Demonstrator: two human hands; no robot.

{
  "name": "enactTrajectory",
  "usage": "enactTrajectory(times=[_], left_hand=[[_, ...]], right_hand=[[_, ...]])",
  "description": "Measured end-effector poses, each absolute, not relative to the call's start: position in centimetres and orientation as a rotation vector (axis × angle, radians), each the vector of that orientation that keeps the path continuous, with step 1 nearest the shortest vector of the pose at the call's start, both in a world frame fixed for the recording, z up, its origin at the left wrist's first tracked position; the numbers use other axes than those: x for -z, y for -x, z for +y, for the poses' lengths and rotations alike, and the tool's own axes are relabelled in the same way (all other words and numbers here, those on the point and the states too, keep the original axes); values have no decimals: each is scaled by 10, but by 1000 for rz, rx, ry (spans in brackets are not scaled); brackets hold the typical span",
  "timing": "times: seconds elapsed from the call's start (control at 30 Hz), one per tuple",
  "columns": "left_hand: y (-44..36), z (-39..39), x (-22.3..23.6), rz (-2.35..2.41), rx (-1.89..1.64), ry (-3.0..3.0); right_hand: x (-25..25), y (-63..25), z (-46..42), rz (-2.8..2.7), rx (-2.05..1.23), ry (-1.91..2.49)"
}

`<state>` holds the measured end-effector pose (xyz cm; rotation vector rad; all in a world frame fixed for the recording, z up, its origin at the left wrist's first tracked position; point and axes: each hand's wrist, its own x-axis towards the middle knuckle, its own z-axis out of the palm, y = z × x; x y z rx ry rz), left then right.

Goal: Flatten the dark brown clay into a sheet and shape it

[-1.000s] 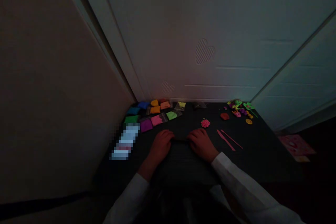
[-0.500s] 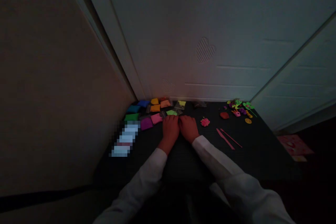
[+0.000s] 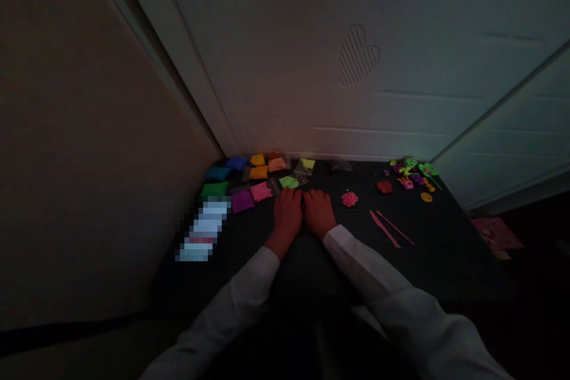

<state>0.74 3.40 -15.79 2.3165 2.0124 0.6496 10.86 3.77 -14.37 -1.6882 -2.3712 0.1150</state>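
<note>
My left hand (image 3: pixel 287 214) and my right hand (image 3: pixel 319 214) are side by side over the middle of the dark table (image 3: pixel 307 267), backs up and thumb sides touching. Their fingers curl down, and whatever they hold, if anything, is hidden beneath them. Just beyond my left fingers is a light green clay packet (image 3: pixel 289 181), with a pink clay packet (image 3: pixel 262 190) to its left. Right of my right hand lies a bumpy pink clay piece (image 3: pixel 350 199). Farther right are a pink plastic knife (image 3: pixel 384 228) and a thin pink stick tool (image 3: pixel 395 227).
Several coloured clay packets, including a purple one (image 3: pixel 243 201), fill the back left. A blurred-out bright rectangle (image 3: pixel 205 230) lies at the left edge. A red lump (image 3: pixel 384 187) and small colourful clay figures (image 3: pixel 409 175) sit back right. A white panelled surface (image 3: pixel 303 89) rises behind.
The camera view has shifted, so the table items appear slightly higher. My right hand has turned a little, its fingers pointing more forward; both hands remain together.
</note>
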Motion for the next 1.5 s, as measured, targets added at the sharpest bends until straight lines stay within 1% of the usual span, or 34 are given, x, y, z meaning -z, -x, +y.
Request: enactTrajectory(times=[0.17,0.33,0.57,0.7,0.87,1.13,1.5], left_hand=[[-8,33,158,2003,-666,-2287],[-6,34,158,2017,-755,-2246],[9,46,162,1989,-864,-2176],[6,47,155,1970,-860,-2203],[-13,45,144,1916,-782,-2337],[-22,40,146,1862,-658,-2464],[-22,45,151,1966,-594,-2380]], right_hand=[[145,-110,36,-2337,-202,1678],[146,-113,39,-2237,-336,1622],[154,-133,66,-2047,-734,1467],[157,-143,76,-1896,-906,1426],[159,-145,72,-1746,-953,1363],[161,-147,62,-1569,-977,1281],[155,-148,60,-1323,-1153,1212]])
